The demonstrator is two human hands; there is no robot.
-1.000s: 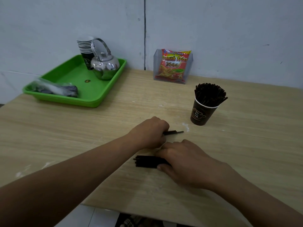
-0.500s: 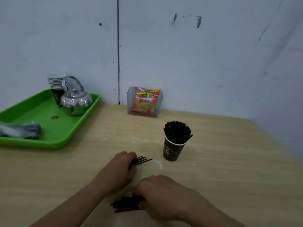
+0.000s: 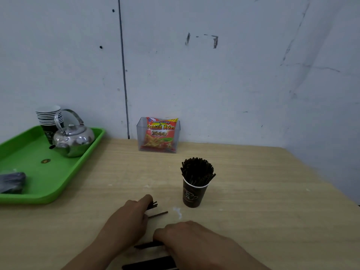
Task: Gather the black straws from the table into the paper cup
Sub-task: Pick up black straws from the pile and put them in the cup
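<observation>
A plain drinks corner: kettle and stacked cups on a green tray, scuffed wall.

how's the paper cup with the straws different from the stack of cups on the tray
The paper cup is a single cup standing on the bare table, packed with black straws. The cup stack is several nested cups on the green tray, behind the metal teapot, with no straws showing. Both are upright, dark and white-rimmed.
</observation>
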